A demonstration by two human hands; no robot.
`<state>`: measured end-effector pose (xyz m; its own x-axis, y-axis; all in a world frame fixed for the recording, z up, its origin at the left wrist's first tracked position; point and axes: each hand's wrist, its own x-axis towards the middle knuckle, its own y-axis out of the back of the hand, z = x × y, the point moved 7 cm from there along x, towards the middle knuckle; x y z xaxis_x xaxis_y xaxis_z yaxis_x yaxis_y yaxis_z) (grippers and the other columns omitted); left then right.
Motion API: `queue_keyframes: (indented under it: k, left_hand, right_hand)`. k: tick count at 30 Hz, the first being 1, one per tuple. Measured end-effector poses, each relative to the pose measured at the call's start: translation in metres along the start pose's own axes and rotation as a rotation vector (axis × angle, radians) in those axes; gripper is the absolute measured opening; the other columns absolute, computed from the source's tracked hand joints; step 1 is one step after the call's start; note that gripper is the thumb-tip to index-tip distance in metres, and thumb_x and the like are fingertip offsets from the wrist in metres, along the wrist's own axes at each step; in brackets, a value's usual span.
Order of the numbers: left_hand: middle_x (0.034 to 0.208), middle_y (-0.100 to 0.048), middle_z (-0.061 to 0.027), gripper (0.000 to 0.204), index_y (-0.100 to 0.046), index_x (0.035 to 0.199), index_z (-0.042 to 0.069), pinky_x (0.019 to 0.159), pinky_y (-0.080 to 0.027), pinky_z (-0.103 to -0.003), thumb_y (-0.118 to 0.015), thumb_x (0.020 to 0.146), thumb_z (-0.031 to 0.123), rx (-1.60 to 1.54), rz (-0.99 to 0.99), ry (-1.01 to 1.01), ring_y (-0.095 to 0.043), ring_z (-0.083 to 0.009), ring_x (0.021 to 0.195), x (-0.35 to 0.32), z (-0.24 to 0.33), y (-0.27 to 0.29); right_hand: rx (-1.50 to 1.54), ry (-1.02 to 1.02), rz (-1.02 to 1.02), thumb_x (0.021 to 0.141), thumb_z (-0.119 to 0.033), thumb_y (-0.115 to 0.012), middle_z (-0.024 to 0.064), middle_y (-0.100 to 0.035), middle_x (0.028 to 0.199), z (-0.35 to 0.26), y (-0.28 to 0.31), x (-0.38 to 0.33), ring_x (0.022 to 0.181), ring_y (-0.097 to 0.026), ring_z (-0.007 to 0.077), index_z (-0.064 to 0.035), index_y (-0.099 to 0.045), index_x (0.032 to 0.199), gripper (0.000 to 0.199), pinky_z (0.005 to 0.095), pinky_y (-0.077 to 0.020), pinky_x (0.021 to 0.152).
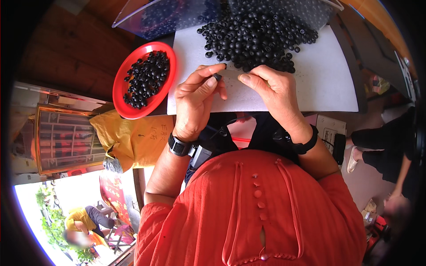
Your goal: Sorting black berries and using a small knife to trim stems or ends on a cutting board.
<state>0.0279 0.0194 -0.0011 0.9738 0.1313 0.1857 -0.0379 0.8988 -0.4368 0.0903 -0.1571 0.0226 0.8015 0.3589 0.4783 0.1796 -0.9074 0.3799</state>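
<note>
My left hand pinches a small black round piece between thumb and fingers, with a dark bit at the index fingertip. My right hand is closed, thumb against the curled fingers, on a thin, flat, pale blade-like strip that points toward the left hand. Exactly what that strip is cannot be made out. Just beyond both hands lies a big heap of black hollow bead-like pieces on a white board. Left of my left hand, a red plate holds more black pieces.
A clear plastic bin with black pieces stands tipped behind the heap. Below the plate is a yellow sack. A box stands right of my right forearm. One person is at the right, another sits outside at lower left.
</note>
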Motion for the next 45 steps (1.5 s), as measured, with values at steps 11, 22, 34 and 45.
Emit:
queue_keyframes:
  k: [11,22,34,45]
  left_hand:
    - [0.111,-0.062,-0.0113,0.031,-0.066,0.131,-0.008,0.081,-0.055,-0.034,-0.051,0.104,-0.004,0.069,-0.007,-0.052,-0.063,-0.021,0.095,0.0007,0.0006,0.0024]
    - [0.111,-0.062,-0.009,0.028,-0.068,0.128,-0.007,0.082,-0.056,-0.033,-0.053,0.104,-0.006,0.05,0.015,-0.043,-0.064,-0.0195,0.091,-0.001,0.0006,0.0012]
    - [0.112,-0.062,-0.0111,0.027,-0.067,0.125,-0.008,0.079,-0.056,-0.035,-0.051,0.104,-0.004,0.057,0.007,-0.059,-0.065,-0.0207,0.095,0.0007,-0.0017,0.0032]
    - [0.112,-0.063,-0.0111,0.026,-0.066,0.125,-0.008,0.077,-0.056,-0.034,-0.052,0.104,-0.003,0.068,-0.002,-0.055,-0.064,-0.0201,0.091,-0.0003,-0.0035,0.0014]
  right_hand:
    - [-0.017,0.049,0.024,0.094,-0.027,-0.077,0.0089,-0.056,0.056,0.0026,-0.0011,0.0006,0.046,-0.052,0.0213,-0.0045,-0.069,0.077,0.029,0.0368,-0.0393,0.047]
    - [-0.041,0.055,0.027,0.094,-0.026,-0.078,0.009,-0.056,0.056,0.0021,-0.0004,-0.0004,0.045,-0.052,0.0222,-0.0053,-0.068,0.075,0.03,0.0369,-0.0391,0.047]
    - [-0.078,0.097,-0.006,0.093,-0.026,-0.078,0.0095,-0.055,0.057,0.0031,-0.0035,0.0001,0.046,-0.051,0.0252,-0.0055,-0.064,0.073,0.032,0.0383,-0.039,0.046]
    - [0.113,0.034,0.048,0.092,-0.023,-0.079,0.0096,-0.057,0.058,0.0,0.003,-0.0014,0.046,-0.051,0.0228,-0.0048,-0.069,0.077,0.026,0.0362,-0.0388,0.047]
